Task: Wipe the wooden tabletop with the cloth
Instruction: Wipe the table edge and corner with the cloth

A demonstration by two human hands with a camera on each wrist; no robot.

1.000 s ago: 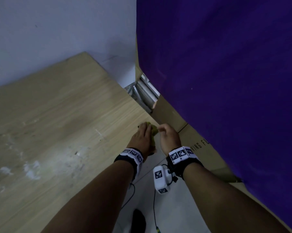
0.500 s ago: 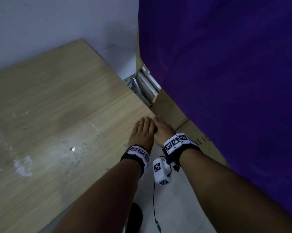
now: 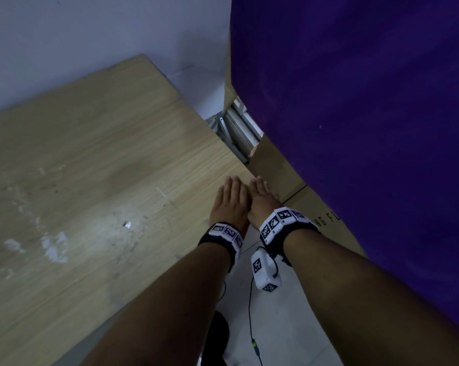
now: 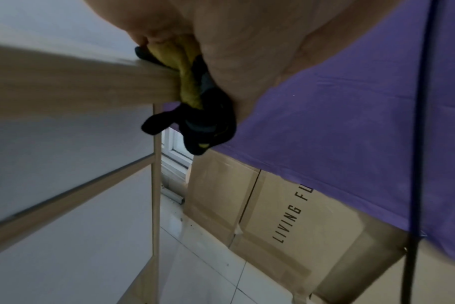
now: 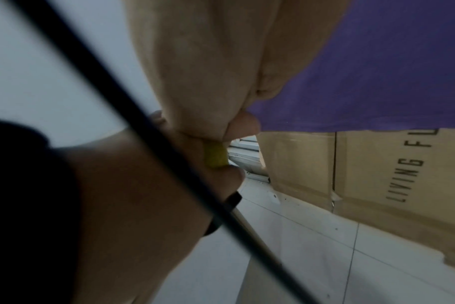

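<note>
Both hands, left (image 3: pixel 229 199) and right (image 3: pixel 262 199), lie flat, pressing the bunched yellow-and-black cloth (image 4: pixel 192 86) at the pale wooden surface's (image 3: pixel 96 159) corner; it could slip off.

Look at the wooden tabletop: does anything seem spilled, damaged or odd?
Yes. The light wooden tabletop carries whitish smears and a small pale fragment near its middle, left of both hands; they look like unwiped residue.

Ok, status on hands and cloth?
Left hand flat, pressing cloth on tabletop edge. Right hand flat beside it. Cloth hangs off edge. White smears unwiped.
</note>
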